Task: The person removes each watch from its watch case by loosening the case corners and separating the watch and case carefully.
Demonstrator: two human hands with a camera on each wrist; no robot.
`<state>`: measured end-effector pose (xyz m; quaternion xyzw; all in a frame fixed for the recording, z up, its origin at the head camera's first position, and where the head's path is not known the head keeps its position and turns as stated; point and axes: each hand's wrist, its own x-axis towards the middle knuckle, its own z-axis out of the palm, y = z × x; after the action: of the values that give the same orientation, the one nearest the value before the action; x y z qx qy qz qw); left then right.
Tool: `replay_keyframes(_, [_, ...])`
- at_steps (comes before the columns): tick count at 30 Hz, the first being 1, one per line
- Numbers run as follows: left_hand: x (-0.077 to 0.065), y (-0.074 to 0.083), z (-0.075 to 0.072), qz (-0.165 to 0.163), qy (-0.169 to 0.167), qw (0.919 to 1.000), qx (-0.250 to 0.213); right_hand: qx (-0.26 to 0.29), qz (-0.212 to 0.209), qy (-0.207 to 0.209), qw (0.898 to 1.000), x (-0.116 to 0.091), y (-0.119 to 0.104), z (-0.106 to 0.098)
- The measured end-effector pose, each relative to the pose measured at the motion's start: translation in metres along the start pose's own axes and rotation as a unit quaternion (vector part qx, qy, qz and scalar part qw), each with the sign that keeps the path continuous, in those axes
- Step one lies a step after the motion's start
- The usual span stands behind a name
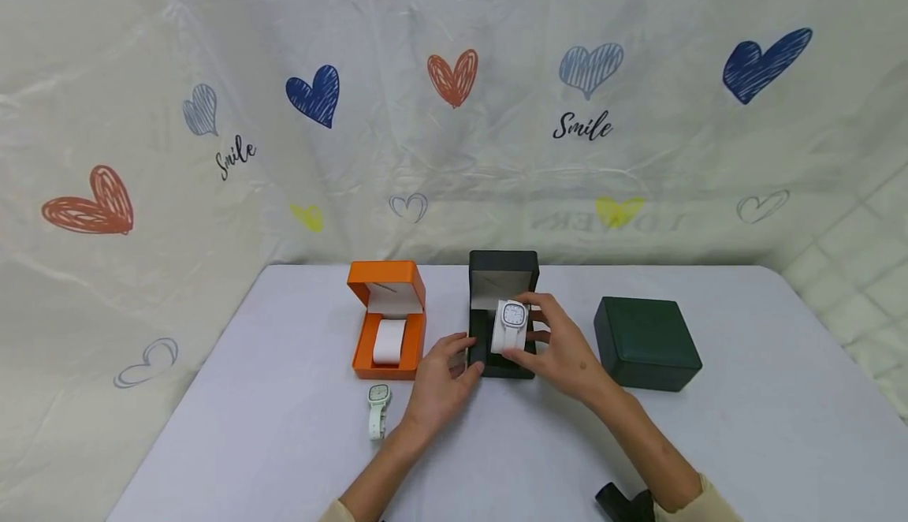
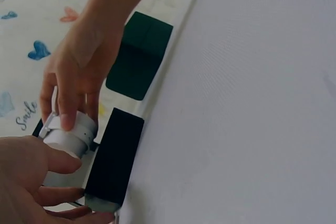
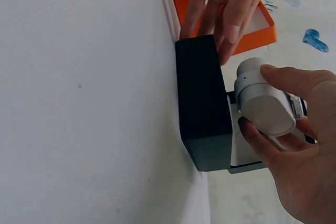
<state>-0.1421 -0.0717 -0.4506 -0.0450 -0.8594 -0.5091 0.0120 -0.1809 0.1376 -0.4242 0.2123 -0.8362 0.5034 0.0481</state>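
Observation:
My right hand point(image 1: 560, 348) grips a white cushion with a white watch point(image 1: 514, 315) strapped round it, fingers and thumb on its sides. It is held over the raised-lid black watch box point(image 1: 509, 367); the right wrist view shows the cushion point(image 3: 269, 109) tilted above the box opening. At the box's left side is my left hand point(image 1: 443, 384), its extended fingers point(image 3: 195, 15) against the outer wall and its thumb apart from the cushion. A second pale watch point(image 1: 378, 412) lies on the table, left of my left forearm.
An orange watch box point(image 1: 363, 356) stands open on the left with a white cushion point(image 1: 388, 341) inside. On the right sits a closed dark green box point(image 1: 649, 341). A black object point(image 1: 617, 502) shows beside the right sleeve. Behind the white table point(image 1: 284, 427) hangs a heart-printed sheet point(image 1: 518, 1).

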Motion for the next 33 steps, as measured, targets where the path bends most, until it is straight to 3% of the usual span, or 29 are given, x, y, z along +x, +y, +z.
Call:
replay_keyframes(3, [-0.004, 0.007, -0.001, 0.005, 0.017, 0.9993, 0.032, 0.001, 0.004, 0.001, 1.000, -0.003, 0.001, 0.001])
replay_keyframes(7, [-0.010, 0.016, -0.002, 0.030, 0.042, 0.9979, 0.038, 0.006, 0.006, 0.000, 1.000, -0.006, 0.000, 0.003])
replay_keyframes(11, [-0.011, 0.020, -0.003, 0.060, 0.057, 0.9965, 0.006, 0.015, 0.006, 0.001, 1.000, -0.009, 0.000, 0.005])
replay_keyframes(16, [-0.009, 0.021, -0.004, 0.086, 0.049, 0.9928, -0.067, 0.031, 0.004, 0.012, 0.999, -0.012, -0.003, 0.005])
replay_keyframes(22, [-0.004, 0.021, -0.001, 0.050, 0.010, 0.9873, -0.150, 0.074, 0.018, 0.047, 0.996, -0.010, -0.004, 0.005])
replay_keyframes(27, [-0.005, 0.019, -0.007, 0.017, -0.016, 0.9807, -0.194, 0.132, 0.016, 0.073, 0.988, -0.014, 0.000, -0.002])
replay_keyframes(33, [-0.006, 0.019, -0.006, 0.014, -0.018, 0.9802, -0.197, 0.154, 0.001, 0.063, 0.986, -0.014, -0.003, -0.001])
